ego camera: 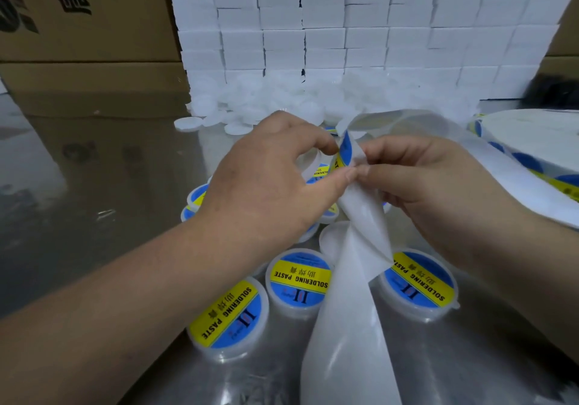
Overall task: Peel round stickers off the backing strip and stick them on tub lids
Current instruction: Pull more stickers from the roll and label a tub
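A round blue and yellow sticker [344,151] stands half lifted off the white backing strip [351,304], which hangs down toward me from between my hands. My left hand [275,182] pinches the sticker's edge between thumb and forefinger. My right hand [429,182] pinches the strip just beside it. Below my hands stand several round tubs with labelled lids, among them one at front left [228,317], one in the middle [299,276] and one at the right [419,282]. A bare white lid [333,237] shows behind the strip.
A roll of stickers [529,151] lies at the right on the shiny metal table [94,216]. Loose white lids [238,119] are heaped at the back under a wall of stacked white boxes [344,29]. Cardboard cartons [81,29] stand at the left.
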Demonstrator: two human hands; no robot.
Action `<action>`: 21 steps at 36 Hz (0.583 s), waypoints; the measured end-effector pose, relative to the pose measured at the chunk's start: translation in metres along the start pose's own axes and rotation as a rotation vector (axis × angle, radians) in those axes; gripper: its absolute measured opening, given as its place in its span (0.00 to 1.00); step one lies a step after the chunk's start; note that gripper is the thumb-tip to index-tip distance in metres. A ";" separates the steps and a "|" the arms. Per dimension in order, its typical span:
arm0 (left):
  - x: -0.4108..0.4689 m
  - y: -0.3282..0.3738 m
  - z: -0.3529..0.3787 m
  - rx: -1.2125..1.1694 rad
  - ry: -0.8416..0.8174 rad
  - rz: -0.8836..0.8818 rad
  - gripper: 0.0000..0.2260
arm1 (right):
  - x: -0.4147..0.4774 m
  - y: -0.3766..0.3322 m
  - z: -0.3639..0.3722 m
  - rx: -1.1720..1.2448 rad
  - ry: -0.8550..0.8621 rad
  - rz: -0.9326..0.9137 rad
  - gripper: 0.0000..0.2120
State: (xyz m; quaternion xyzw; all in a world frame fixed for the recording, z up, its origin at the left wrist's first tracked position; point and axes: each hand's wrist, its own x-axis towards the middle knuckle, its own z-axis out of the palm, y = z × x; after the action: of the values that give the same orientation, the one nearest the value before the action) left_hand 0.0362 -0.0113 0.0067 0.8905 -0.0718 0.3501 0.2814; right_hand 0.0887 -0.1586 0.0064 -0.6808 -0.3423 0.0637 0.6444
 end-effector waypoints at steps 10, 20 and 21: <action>0.016 -0.015 -0.008 -0.278 0.261 -0.390 0.07 | 0.002 0.001 -0.004 -0.174 0.216 -0.054 0.14; 0.012 -0.016 -0.006 -0.173 0.277 -0.291 0.09 | -0.005 -0.005 0.001 -0.313 0.329 -0.110 0.22; 0.010 -0.015 -0.005 -0.145 0.267 -0.255 0.09 | -0.004 -0.005 0.002 -0.304 0.305 -0.076 0.21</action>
State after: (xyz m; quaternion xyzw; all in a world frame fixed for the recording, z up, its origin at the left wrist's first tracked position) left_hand 0.0454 0.0044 0.0099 0.8155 0.0546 0.4207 0.3938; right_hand 0.0823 -0.1595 0.0091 -0.7585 -0.2718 -0.1169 0.5806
